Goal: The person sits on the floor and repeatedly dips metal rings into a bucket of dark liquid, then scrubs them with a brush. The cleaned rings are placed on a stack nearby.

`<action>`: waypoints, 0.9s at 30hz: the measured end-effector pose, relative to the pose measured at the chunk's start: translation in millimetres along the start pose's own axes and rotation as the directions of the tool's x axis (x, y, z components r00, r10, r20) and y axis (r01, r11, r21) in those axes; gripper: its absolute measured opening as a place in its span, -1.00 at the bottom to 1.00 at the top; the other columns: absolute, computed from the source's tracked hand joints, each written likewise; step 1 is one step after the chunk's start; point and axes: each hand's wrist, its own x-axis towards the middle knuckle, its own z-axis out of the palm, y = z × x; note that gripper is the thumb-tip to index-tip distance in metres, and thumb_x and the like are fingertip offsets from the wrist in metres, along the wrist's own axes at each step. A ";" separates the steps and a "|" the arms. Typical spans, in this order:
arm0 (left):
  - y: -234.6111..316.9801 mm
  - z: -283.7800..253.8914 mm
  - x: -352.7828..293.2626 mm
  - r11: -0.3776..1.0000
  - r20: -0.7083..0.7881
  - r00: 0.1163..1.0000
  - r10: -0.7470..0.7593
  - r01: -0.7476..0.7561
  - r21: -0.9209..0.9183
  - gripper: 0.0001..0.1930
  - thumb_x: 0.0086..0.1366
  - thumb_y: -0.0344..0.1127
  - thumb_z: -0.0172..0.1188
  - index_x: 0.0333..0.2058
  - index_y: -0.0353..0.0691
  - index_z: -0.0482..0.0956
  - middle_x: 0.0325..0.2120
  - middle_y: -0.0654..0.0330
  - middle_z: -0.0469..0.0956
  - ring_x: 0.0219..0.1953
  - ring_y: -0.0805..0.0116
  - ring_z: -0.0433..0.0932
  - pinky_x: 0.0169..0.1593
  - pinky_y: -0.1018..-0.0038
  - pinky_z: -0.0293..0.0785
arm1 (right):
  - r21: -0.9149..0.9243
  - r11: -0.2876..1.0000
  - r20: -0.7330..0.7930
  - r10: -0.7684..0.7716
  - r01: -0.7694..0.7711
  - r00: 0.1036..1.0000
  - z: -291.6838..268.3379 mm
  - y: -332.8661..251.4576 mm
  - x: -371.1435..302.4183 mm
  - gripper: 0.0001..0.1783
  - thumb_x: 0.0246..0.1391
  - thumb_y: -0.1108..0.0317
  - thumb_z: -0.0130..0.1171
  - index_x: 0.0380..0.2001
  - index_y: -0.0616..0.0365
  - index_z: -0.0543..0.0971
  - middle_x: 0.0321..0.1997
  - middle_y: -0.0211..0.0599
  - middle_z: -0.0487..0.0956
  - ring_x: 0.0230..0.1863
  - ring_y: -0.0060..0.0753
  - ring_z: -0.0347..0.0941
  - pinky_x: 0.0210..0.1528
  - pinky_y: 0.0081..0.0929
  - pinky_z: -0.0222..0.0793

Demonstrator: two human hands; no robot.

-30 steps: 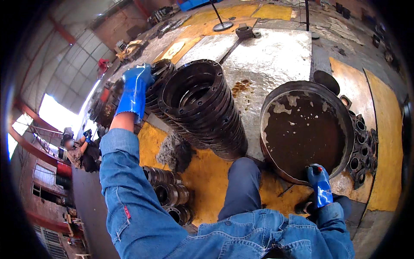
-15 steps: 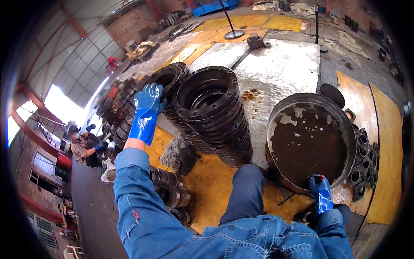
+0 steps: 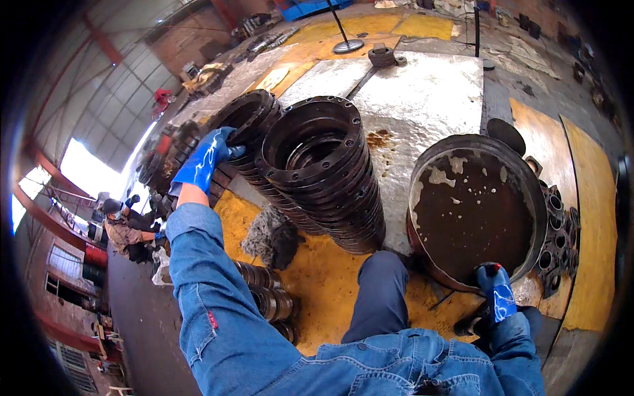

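Observation:
My left hand (image 3: pixel 214 150), in a blue rubber glove, is closed on the near left edge of the top flange ring (image 3: pixel 246 117) of the left stack. Its fingertips are partly hidden against the dark metal. Beside it rises a taller stack of dark, oily flange rings (image 3: pixel 314 142) with bolt holes round the top face. At the near rim of a round metal tub (image 3: pixel 417 244) holding dark liquid, my right hand (image 3: pixel 492 280) is closed, gloved in blue too. A small dark and red end shows at its top; what the thing is, I cannot make out.
Grey fluffy waste (image 3: pixel 272 237) and ring-shaped metal parts (image 3: pixel 271 300) lie at the left on yellow boards. Small metal fittings (image 3: pixel 555 237) crowd the tub's right side. Another person (image 3: pixel 129 228) crouches at far left. A round-based stand (image 3: pixel 348 46) is at the back.
My left hand has shifted left and slightly down along the ring's edge, and the top ring sits a little further left. The right hand stays at the tub's rim. The whole view has shifted slightly.

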 end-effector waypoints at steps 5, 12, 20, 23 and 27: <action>-10.4 -7.9 15.7 0.987 0.091 0.992 -0.091 0.102 -0.123 -0.43 0.05 -0.20 0.57 0.04 -0.27 0.65 -0.10 0.04 0.72 -0.05 0.20 0.66 0.11 0.29 0.53 | 0.022 1.000 0.020 0.006 -0.006 1.000 5.3 -3.6 0.1 -0.78 0.14 0.26 0.31 -0.24 0.18 0.72 -0.27 -0.17 0.74 -0.22 -0.27 0.69 -0.08 -0.35 0.58; -20.3 2.5 41.3 0.996 0.094 0.993 -0.066 0.072 -0.061 -0.38 -0.01 -0.27 0.62 0.06 -0.26 0.65 -0.06 0.10 0.72 -0.01 0.27 0.65 0.13 0.29 0.54 | -0.103 0.994 0.024 -0.034 0.036 0.999 -0.9 0.9 4.4 -0.77 0.16 0.24 0.30 -0.24 0.17 0.72 -0.25 -0.17 0.74 -0.20 -0.26 0.69 -0.06 -0.33 0.58; 9.8 2.2 28.6 0.993 0.055 0.998 -0.023 0.016 0.114 -0.44 0.08 -0.16 0.54 0.04 -0.25 0.65 -0.11 0.03 0.73 -0.06 0.18 0.68 0.05 0.26 0.56 | -0.030 0.999 -0.002 0.034 -0.035 0.999 -9.6 -3.2 -1.7 -0.76 0.15 0.22 0.32 -0.29 0.20 0.70 -0.29 -0.17 0.74 -0.23 -0.27 0.68 -0.10 -0.33 0.57; 5.5 -21.6 10.8 0.991 -0.052 0.998 -0.024 0.031 0.130 -0.55 0.19 -0.06 0.46 -0.07 -0.26 0.70 -0.22 0.02 0.74 -0.19 0.19 0.69 -0.07 0.24 0.59 | -0.005 0.998 0.083 0.061 -0.060 0.995 -7.6 -18.1 -3.1 -0.69 0.13 0.19 0.35 -0.27 0.27 0.68 -0.33 -0.13 0.74 -0.26 -0.23 0.68 -0.12 -0.33 0.57; 33.4 -103.8 7.7 0.950 -0.270 0.949 0.163 -0.225 -0.215 -0.77 0.34 -0.25 0.33 -0.15 -0.28 0.73 -0.36 0.22 0.72 -0.31 0.44 0.60 -0.16 0.41 0.53 | 0.048 0.983 0.080 0.171 -0.175 0.982 16.9 12.7 11.9 -0.56 0.07 0.07 0.39 -0.27 0.32 0.67 -0.27 -0.02 0.73 -0.21 -0.11 0.67 -0.11 -0.22 0.55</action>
